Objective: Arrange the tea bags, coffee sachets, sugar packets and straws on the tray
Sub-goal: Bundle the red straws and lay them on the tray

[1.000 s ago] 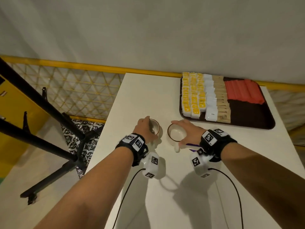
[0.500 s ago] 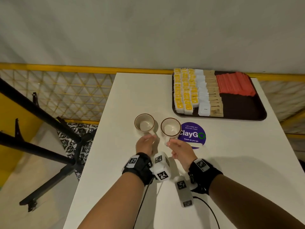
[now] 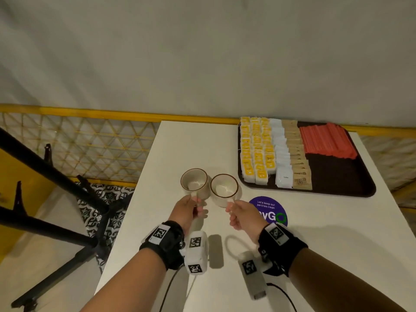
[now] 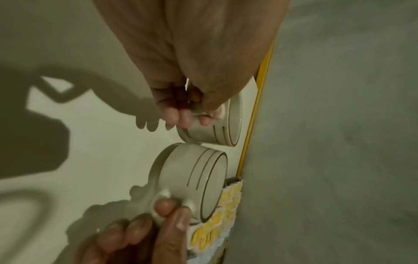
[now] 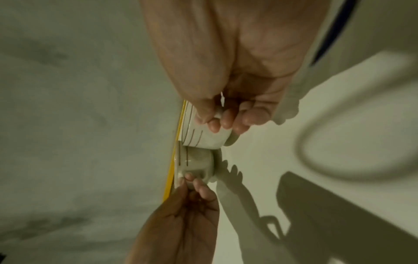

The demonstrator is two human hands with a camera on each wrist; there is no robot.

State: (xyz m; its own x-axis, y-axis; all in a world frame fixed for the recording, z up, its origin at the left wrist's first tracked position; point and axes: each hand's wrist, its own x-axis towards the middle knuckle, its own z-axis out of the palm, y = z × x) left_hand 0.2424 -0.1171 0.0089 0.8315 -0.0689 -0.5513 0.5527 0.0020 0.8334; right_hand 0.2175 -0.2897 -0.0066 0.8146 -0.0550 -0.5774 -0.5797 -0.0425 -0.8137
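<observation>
Two cream cups standing side by side on the white table — the left hand is pinching the left cup by its handle, the right hand the right cup; the cups are apparently touching. The brown tray, beyond to the right, is holding tea bags, white sachets, brown packets and red straws in rows.

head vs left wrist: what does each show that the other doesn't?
Head only: the whole tray with red sachets, brown packets, the purple sticker, both wristbands and the cups' insides.

Left wrist only: the cups' striped outer walls, fingertips curled on the handle, hand shadows on the table.

Both: left hand and right hand each gripping a cup handle, left cup, right cup, yellow tea bags.
</observation>
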